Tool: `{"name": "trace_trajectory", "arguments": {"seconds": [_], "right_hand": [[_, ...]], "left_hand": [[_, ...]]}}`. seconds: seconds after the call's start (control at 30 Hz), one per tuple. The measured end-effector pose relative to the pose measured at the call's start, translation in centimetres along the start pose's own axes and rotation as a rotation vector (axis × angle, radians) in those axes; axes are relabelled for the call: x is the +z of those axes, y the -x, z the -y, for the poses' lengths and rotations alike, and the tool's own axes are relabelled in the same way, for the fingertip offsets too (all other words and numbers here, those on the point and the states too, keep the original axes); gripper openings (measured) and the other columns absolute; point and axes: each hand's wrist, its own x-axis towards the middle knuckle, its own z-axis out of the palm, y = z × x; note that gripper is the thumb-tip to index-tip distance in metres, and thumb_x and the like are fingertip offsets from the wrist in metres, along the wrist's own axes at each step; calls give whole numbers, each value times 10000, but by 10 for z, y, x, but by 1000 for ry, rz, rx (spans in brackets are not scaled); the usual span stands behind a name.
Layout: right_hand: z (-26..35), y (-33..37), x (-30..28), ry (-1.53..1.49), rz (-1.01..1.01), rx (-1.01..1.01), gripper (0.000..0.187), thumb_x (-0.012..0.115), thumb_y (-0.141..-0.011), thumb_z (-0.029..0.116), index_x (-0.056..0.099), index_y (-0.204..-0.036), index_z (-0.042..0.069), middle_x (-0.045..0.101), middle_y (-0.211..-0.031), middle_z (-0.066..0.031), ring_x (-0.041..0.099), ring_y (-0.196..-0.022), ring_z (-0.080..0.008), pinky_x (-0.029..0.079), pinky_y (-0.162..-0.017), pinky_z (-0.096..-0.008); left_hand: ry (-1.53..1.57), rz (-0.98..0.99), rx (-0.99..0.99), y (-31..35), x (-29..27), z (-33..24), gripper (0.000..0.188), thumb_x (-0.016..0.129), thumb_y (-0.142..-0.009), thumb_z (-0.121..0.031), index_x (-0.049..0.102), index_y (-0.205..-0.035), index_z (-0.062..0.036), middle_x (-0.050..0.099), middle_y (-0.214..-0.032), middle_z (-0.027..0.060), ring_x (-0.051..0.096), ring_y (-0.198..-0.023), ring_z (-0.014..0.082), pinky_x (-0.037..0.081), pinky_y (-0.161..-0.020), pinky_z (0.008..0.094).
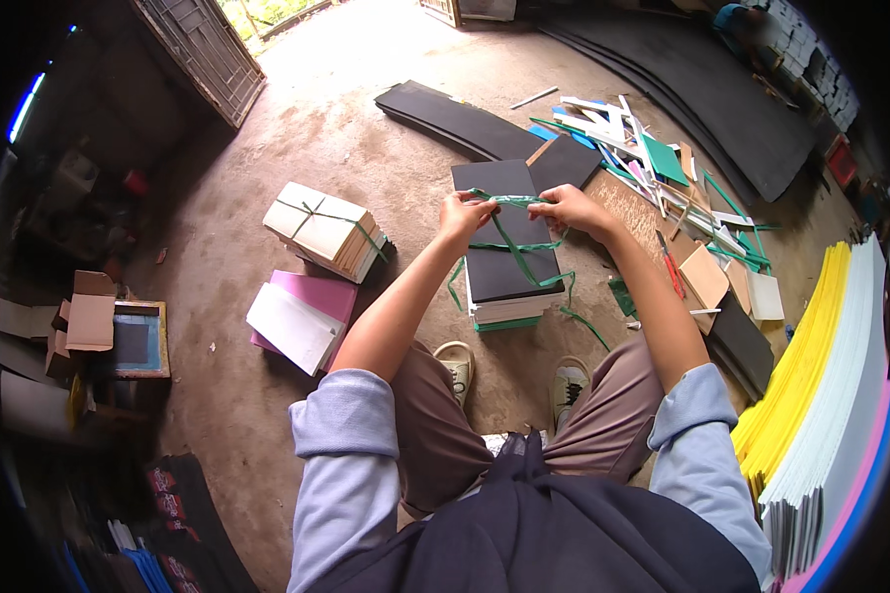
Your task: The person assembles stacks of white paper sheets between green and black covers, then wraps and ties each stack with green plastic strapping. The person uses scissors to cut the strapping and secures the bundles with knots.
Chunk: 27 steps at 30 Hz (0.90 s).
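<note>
The fingers of your left hand (465,216) and right hand (576,211) pinch the green strap (512,246), one length running between them above the stack (489,283). Lower strands cross the stack's black top; a loose end trails right, over the floor (218,252).

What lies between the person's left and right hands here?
In the head view, a green strap runs from the left hand to the right hand, with the black-topped stack beneath.

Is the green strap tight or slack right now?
Slack at the sides: the green strap bows loosely away from the black-topped stack.
</note>
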Motion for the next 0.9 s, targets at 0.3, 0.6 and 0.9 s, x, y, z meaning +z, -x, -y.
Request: {"name": "trace_trajectory", "arguments": {"seconds": [0.3,0.6,0.9], "right_hand": [[5,61,-83,244,-386,37,397,649,-737,444,615,-691,51,546,-614,3,428,-473,-76,353,-453,-230],[-118,84,-133,659,-864,171,347,590,-797,381,631,-881,46,633,-756,-107,610,-724,-259,459,-667,-338],[-36,2,16,343,-273,-219,514,558,-816,432,519,-1113,14,575,-1042,-192,567,-960,-272,448,-819,-355]], "left_hand": [[-249,-61,39,-9,-30,-4,283,632,-788,-83,536,-1016,56,636,-876,91,613,-802,124,471,-685,202],[-191,128,29,-3,-9,-8,236,615,-793,-100,563,-982,31,620,-808,63,521,-649,61,423,-595,176],[-137,52,-32,0,-8,-5,179,625,-792,-98,553,-933,-16,626,-849,46,581,-765,71,423,-588,186]]}}
